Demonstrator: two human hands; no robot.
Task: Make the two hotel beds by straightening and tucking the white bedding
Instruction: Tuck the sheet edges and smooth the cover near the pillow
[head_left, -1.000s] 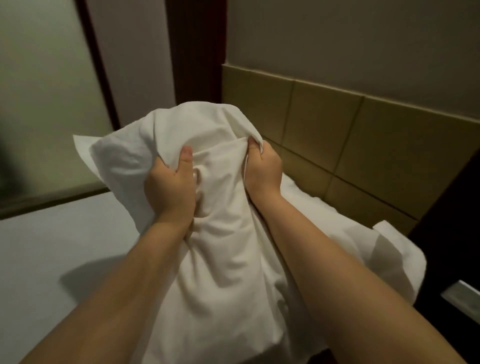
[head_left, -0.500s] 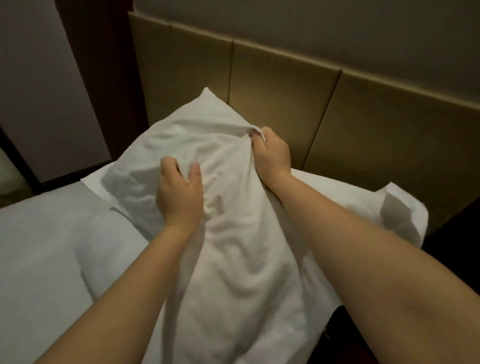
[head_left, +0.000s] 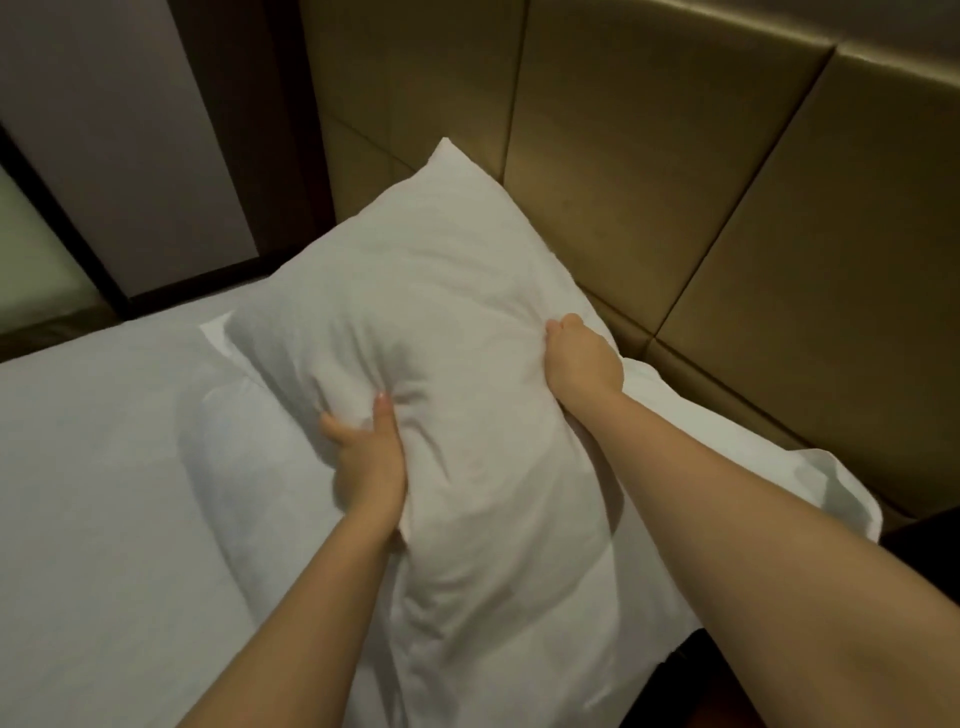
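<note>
Pillow (head_left: 415, 322) is held tilted above the head end of the bed. Its top corner is near or touching the headboard (head_left: 675, 182), I cannot tell which, and its lower end hangs toward the camera.

Left hand (head_left: 366, 462): fingers curled into a bunch of the case on the pillow's left side, thumb pressed on top.
Right hand (head_left: 582, 358): fingers clenched on the pillow's right edge.

Risks, as judged:
- Both grips look to take cloth more than filling. If so, the case could slide on the fill and leave it lumped at the low end.
- Deep creases radiate from both grips. Set down as is, they probably stay, and the face would need smoothing.
- The pillow sits skew to the headboard. Released now, it likely lands crooked across the second pillow (head_left: 810, 467) and overhangs it.
- The dark gap at right lies just beside that second pillow. A one-sided release could tip the held one off the bed.
- A hard drop may ruffle the sheet (head_left: 104, 467), which lies fairly flat.

Counts:
- Hands: 2, both on the pillow.
- Pillows: 1 held. 1 more, apparently, flat against the headboard beneath it; it is partly hidden, so I am unsure.
- Beds: 1 in view; the second is not seen.
- Sheet: 1.
- Headboard: 1, of several padded panels cut off by the frame.
</note>
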